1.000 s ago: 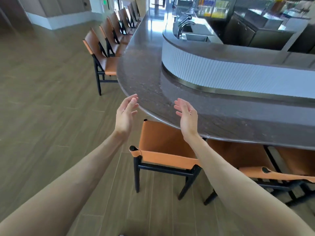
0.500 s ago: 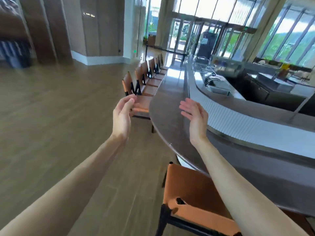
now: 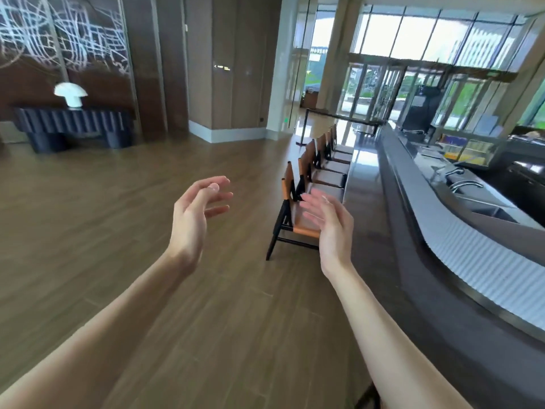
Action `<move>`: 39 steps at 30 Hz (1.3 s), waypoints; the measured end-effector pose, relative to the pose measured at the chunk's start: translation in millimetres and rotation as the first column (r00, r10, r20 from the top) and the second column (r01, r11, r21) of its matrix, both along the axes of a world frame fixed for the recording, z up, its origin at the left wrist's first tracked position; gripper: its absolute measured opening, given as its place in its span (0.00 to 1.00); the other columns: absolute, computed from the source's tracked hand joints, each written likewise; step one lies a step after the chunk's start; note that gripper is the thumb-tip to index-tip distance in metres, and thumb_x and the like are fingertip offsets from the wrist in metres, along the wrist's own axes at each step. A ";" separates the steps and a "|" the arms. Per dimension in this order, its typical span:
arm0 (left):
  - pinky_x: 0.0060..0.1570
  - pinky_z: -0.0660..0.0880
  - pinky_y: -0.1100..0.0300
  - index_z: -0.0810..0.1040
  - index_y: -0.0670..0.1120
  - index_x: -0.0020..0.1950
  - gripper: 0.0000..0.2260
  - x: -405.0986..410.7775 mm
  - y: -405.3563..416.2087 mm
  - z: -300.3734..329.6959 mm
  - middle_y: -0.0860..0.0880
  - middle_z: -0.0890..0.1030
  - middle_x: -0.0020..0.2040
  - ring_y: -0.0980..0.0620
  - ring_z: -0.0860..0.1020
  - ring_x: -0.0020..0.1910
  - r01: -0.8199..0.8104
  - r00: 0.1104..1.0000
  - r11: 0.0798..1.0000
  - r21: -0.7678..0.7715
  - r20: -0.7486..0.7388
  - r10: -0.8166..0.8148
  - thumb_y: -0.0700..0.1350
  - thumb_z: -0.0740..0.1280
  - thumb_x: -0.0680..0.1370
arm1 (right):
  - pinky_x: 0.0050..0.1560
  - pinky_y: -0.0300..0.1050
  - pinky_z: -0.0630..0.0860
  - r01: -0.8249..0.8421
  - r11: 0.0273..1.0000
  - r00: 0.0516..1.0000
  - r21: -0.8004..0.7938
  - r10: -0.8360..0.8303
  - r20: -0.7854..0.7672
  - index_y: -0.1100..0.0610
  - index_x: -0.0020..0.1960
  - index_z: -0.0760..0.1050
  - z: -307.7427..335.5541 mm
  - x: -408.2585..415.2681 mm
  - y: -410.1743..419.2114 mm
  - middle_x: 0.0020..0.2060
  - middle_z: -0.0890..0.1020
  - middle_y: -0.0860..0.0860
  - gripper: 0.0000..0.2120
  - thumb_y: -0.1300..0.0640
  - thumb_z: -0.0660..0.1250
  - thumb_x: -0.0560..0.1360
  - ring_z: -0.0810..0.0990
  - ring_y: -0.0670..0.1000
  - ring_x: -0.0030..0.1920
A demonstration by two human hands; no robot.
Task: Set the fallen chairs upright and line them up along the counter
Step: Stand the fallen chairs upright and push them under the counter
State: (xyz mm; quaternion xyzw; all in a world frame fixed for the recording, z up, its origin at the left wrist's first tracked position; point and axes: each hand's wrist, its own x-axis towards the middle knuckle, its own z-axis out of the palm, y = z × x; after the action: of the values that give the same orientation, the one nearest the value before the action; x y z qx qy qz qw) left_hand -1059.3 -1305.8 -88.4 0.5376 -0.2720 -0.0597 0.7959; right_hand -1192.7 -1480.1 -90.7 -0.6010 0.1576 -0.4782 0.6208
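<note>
Left hand [image 3: 191, 219] and right hand [image 3: 330, 222]: both raised in the air, fingers loosely spread, palms turned toward each other. Neither grip holds anything.

Chairs [image 3: 295, 208]: standing upright in a row along the bench [image 3: 380, 231], seats tucked toward its edge. No fallen chair in view.

Handling, judged: dark rigid frame, tan seat and back that look like leather or similar. Probably moderately heavy, stiff, not fragile. Best hold: top rail of the backrest plus the seat's front edge, one hand each. Legs may scrape the wooden floor [image 3: 118, 216] if dragged.
</note>
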 end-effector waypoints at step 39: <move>0.51 0.78 0.49 0.83 0.43 0.54 0.14 902.4 -601.3 -63.8 0.43 0.86 0.52 0.42 0.84 0.52 0.399 0.915 0.902 0.168 -0.132 -0.380 0.47 0.63 0.75 | 0.63 0.53 0.79 0.348 0.931 0.932 0.109 -0.332 -0.145 0.57 0.59 0.83 -51.9 817.8 -530.1 0.50 0.88 0.52 0.11 0.58 0.64 0.81 0.86 0.53 0.55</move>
State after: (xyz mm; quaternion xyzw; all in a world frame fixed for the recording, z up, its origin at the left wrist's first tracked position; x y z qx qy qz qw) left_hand -157.0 -1907.1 -152.1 0.5429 -0.3283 -0.2692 0.7246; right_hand -374.9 -2010.2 -142.7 -0.5505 0.3293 -0.5286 0.5560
